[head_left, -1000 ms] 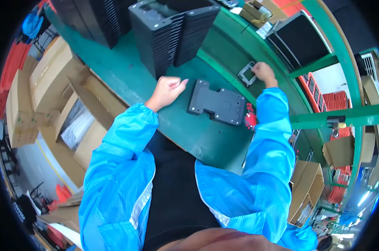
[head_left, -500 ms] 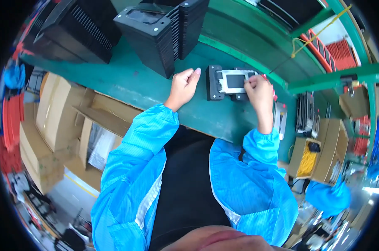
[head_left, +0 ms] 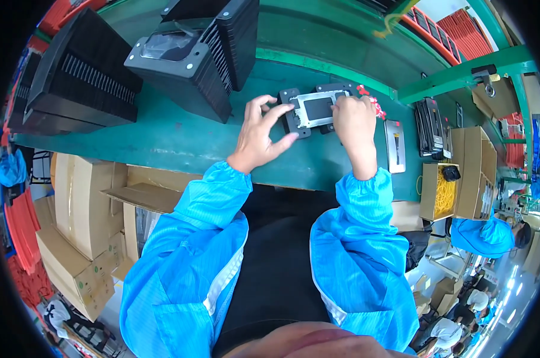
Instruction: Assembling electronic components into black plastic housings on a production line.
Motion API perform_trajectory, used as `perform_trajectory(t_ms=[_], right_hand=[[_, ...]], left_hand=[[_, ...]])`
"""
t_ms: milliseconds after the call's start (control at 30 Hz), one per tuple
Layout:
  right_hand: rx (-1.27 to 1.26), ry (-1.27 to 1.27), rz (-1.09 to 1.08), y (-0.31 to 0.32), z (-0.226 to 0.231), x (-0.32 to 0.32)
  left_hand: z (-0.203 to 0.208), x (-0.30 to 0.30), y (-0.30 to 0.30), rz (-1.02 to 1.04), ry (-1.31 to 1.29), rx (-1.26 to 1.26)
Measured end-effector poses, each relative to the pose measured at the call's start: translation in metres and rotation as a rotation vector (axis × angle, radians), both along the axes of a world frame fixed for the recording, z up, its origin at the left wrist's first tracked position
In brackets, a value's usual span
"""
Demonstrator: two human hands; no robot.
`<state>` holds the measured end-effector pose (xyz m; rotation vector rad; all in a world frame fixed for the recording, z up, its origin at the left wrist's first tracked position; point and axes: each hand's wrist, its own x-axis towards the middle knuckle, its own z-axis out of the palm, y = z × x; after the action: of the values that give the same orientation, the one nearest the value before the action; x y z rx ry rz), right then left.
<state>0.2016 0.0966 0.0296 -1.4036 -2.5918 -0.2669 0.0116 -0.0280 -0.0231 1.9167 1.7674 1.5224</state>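
A silver frame (head_left: 302, 113) lies over a black block (head_left: 289, 127) on the green worktop (head_left: 174, 143), its dark window facing up. The right hand (head_left: 355, 120) pinches the frame's right end, fingers closed. The left hand (head_left: 259, 132) has its fingers spread wide, gripping nothing — one fingertip is at the frame's left end, though I cannot tell whether it touches. Red pieces (head_left: 375, 107) lie just beyond the right hand; tall black stacks (head_left: 180, 74) stand farther left.
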Motion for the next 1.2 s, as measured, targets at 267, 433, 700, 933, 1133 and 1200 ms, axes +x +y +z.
perform_trajectory(t_ms=[267,433,700,933,1133,1200], right_hand=[[-0.046,0.087,0.022,-0.007,0.004,0.017],[-0.081,0.469,0.118,0.015,0.000,0.097],[0.047,0.239,-0.208,-0.045,-0.059,0.206],[-0.016,0.447,-0.322,-0.066,-0.037,0.194],[-0.028,0.963,0.125,-0.141,0.005,0.153],[-0.426,1.102,0.525,-0.174,0.024,0.123]], left_hand=[[0.013,0.031,0.018,0.102,0.290,-0.132],[0.036,0.031,-0.013,0.103,0.164,-0.164],[0.009,0.034,-0.071,0.063,-0.281,-0.113],[0.040,0.094,-0.065,-0.315,-0.327,-0.147],[0.058,0.151,-0.076,-0.473,-0.731,-0.252],[0.041,0.148,-0.087,-0.551,-0.733,-0.217]])
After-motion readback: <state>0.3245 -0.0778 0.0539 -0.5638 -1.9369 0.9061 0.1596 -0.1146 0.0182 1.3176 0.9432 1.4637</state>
